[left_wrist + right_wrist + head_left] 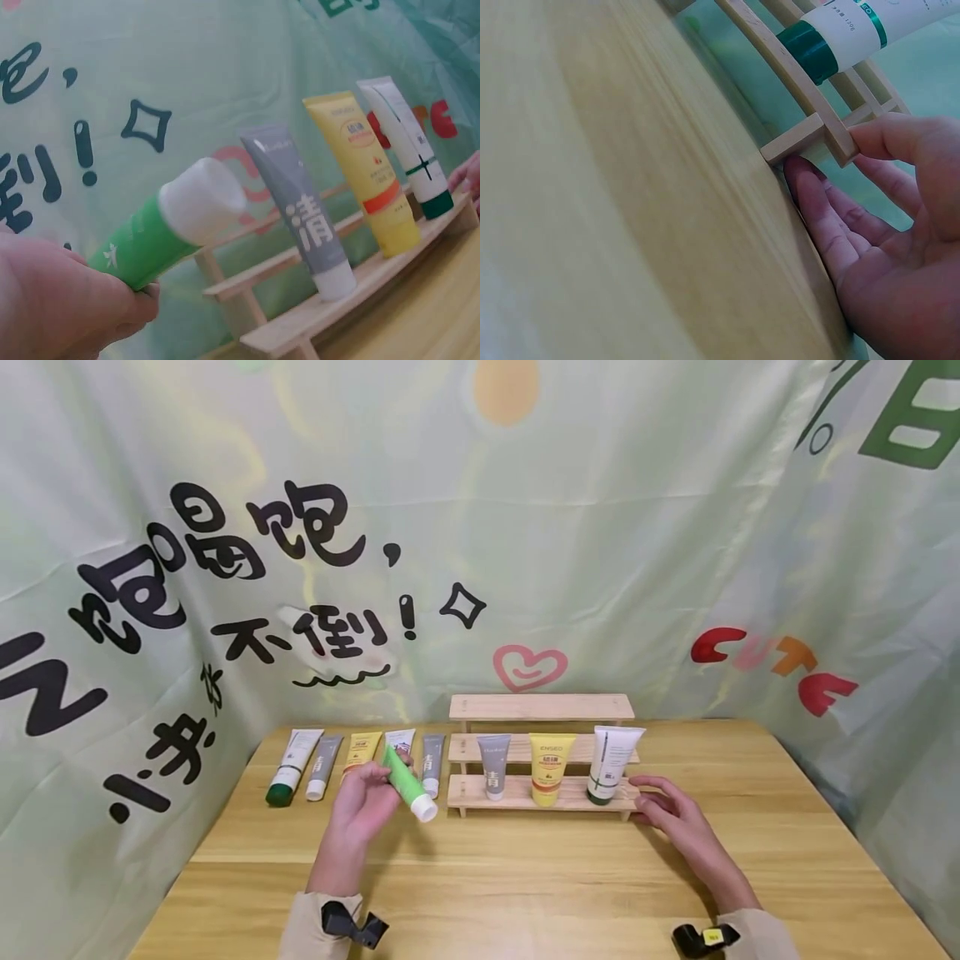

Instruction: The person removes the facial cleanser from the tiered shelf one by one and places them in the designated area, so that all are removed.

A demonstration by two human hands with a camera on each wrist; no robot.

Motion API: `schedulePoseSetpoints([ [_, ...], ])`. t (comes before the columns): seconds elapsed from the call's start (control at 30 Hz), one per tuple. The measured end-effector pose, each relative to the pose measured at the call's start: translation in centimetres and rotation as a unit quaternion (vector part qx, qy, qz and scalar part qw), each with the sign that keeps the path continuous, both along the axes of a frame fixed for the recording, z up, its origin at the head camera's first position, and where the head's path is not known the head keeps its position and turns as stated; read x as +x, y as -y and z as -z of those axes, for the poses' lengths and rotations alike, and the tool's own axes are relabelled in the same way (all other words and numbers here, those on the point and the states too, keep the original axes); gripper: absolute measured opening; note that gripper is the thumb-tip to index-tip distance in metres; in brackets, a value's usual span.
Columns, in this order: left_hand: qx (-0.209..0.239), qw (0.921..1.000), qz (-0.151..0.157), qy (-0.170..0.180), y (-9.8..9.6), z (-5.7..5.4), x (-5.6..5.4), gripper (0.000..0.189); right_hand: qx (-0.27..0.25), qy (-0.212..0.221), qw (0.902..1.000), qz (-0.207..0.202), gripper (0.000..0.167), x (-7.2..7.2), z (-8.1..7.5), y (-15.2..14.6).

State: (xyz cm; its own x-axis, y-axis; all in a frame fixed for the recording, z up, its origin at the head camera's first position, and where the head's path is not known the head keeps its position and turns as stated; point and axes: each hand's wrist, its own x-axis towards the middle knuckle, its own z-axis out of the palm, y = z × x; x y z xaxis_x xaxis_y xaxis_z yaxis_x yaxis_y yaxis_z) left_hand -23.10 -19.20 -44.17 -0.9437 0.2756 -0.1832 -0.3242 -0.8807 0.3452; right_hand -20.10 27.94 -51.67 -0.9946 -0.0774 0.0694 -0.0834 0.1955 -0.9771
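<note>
A green tube with a white cap (408,783) is gripped in my left hand (363,806), tilted with its cap pointing down and to the right. In the left wrist view the white cap (204,201) faces the wooden rack. My right hand (678,818) holds the right end of the three-step wooden rack (480,789), its fingertips at the lowest step's end and leg in the right wrist view. On that step stand, cap down, a grey tube (494,764), a yellow tube (552,767) and a white tube with a green cap (611,762).
Left of the rack, several tubes lie on the wooden table (487,877): a white tube with a green cap (295,766), a grey tube (324,767), a yellow tube (365,747) and another grey tube (432,762). A printed cloth (600,568) hangs behind the table.
</note>
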Motion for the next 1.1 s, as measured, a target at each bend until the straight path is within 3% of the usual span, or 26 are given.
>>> schedulePoseSetpoints([
  [0.17, -0.016, 0.9999, -0.002, 0.003, 1.5, 1.0, 0.5, 0.065, -0.001, -0.003, 1.0000, -0.001, 0.045, -0.1, -0.1, 0.1],
  [0.27, -0.058, 0.9983, 0.008, 0.005, 1.9, 1.4, 1.1, 0.069, -0.001, -0.006, 1.0000, -0.007, 0.045, -0.2, -0.2, 0.1],
  [0.4, -0.154, 0.9875, 0.034, -0.001, 1.6, 1.9, 1.8, 0.065, -0.003, -0.015, 0.9999, -0.007, 0.044, -0.2, -0.3, 0.0],
  [0.53, -0.228, 0.9719, 0.049, -0.035, 0.8, 2.7, 2.1, 0.062, -0.001, -0.025, 0.9997, -0.004, 0.042, -0.1, -0.2, 0.0],
  [0.67, -0.316, 0.9442, 0.051, -0.077, 0.3, 3.6, 2.3, 0.062, -0.002, -0.027, 0.9996, -0.006, 0.042, 0.0, -0.1, 0.2],
  [0.77, -0.370, 0.9240, 0.041, -0.089, 0.0, 4.1, 2.5, 0.060, -0.005, -0.024, 0.9997, -0.006, 0.042, 0.1, -0.1, 0.4],
  [0.9, -0.423, 0.9036, 0.011, -0.067, -0.4, 4.5, 2.6, 0.060, -0.007, -0.018, 0.9998, -0.005, 0.043, 0.2, -0.1, 0.4],
  [1.1, -0.502, 0.8633, -0.017, -0.047, -1.1, 4.8, 2.6, 0.049, -0.006, -0.016, 0.9998, -0.006, 0.044, 0.2, -0.1, 0.2],
])
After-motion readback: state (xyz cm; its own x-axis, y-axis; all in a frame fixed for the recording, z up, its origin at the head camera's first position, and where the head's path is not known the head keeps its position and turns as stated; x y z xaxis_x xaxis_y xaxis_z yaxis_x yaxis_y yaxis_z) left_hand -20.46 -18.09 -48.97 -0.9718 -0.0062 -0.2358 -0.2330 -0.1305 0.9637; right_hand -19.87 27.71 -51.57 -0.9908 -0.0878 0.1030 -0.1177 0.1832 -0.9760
